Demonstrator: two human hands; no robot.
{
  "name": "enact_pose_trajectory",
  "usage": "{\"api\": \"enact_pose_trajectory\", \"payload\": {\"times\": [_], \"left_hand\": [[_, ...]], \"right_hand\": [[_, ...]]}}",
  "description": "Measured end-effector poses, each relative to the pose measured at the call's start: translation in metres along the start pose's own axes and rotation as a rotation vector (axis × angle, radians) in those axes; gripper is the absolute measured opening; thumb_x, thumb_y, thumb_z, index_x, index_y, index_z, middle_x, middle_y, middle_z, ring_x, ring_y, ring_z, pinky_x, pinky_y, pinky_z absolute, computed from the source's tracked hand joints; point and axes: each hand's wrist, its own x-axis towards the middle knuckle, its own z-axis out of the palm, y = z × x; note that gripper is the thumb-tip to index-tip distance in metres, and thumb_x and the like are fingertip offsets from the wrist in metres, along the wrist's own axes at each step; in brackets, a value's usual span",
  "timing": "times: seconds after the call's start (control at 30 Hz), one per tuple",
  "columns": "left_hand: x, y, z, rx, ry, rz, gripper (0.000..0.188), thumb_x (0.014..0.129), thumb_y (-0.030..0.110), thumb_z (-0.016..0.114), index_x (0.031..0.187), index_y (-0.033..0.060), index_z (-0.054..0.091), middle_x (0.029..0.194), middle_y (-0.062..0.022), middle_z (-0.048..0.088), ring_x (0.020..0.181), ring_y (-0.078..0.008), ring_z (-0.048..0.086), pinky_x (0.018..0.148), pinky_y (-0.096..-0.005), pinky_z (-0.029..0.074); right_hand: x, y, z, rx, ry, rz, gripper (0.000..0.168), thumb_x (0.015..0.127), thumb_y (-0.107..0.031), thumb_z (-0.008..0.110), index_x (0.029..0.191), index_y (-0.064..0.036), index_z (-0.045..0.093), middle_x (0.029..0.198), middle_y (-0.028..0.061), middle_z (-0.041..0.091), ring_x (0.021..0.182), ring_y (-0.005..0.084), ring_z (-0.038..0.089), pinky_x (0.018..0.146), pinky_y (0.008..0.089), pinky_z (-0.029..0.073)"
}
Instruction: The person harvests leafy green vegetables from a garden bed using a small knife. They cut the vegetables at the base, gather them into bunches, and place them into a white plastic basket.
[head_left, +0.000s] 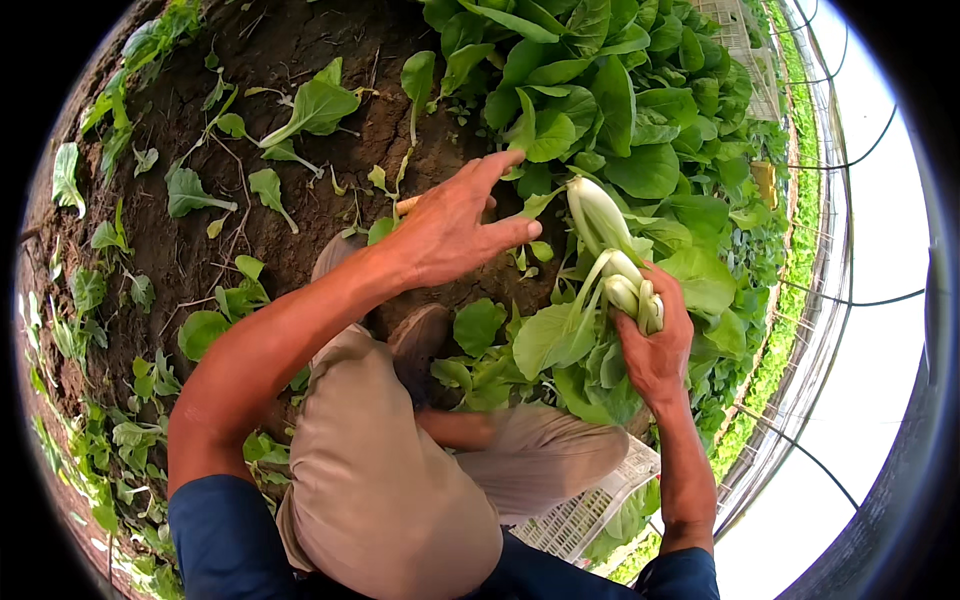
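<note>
My right hand (658, 341) grips a bunch of pak choi (600, 217), several heads with pale, cut-looking bases turned upward and leaves hanging below. To its left, over the soil, is my left hand (457, 221), thumb and forefinger spread towards the bunch without touching it. A short light wooden handle (407, 205) sticks out from behind this hand and appears held in its curled fingers; the rest of the tool is hidden. Dense standing pak choi (615, 97) lies just beyond both hands. Loose leaves (555, 337) surround the lower part of the bunch.
Brown soil (247, 45) scattered with loose leaves (311, 109) spreads to the left. A pale plastic crate (570, 521) sits beside my bent knee (555, 457). Another crate (742, 52) stands far right, near a yellow object (765, 184). Thin hoops (847, 304) line the bright side wall.
</note>
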Motion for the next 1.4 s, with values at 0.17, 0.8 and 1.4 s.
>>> {"api": "enact_pose_trajectory", "payload": {"times": [0.17, 0.8, 1.4], "left_hand": [[-0.015, 0.097, -0.024, 0.038, -0.088, 0.293, 0.075, 0.097, 0.034, 0.077, 0.156, -0.0008, 0.045, 0.145, -0.0207, 0.061, 0.124, -0.0294, 0.065, 0.103, -0.0432, 0.054], [-0.177, 0.2, -0.036, 0.043, -0.15, 0.132, 0.121, 0.084, 0.074, 0.076, 0.162, -0.0072, 0.031, 0.161, -0.0337, 0.04, 0.153, -0.0424, 0.038, 0.127, -0.0509, 0.03], [-0.208, 0.258, 0.04, -0.225, -0.25, 0.13, 0.077, 0.085, 0.037, 0.09, 0.145, 0.0014, 0.057, 0.126, -0.0092, 0.069, 0.114, -0.0177, 0.066, 0.098, -0.0358, 0.055]], "right_hand": [[-0.029, -0.05, -0.038, 0.562, -0.068, 0.249, 0.053, 0.083, -0.001, 0.08, 0.133, -0.001, 0.062, 0.121, 0.0107, 0.072, 0.107, 0.02, 0.07, 0.097, 0.0352, 0.055], [-0.134, -0.139, -0.069, 1.084, -0.032, 0.109, 0.054, 0.085, -0.001, 0.076, 0.136, 0.0, 0.062, 0.119, 0.0052, 0.07, 0.106, 0.0131, 0.066, 0.096, 0.0318, 0.054], [-0.16, -0.166, -0.089, 1.104, 0.413, -0.105, 0.071, 0.088, 0.004, 0.076, 0.155, -0.007, 0.053, 0.145, 0.0082, 0.064, 0.128, 0.017, 0.061, 0.111, 0.035, 0.049]]}}
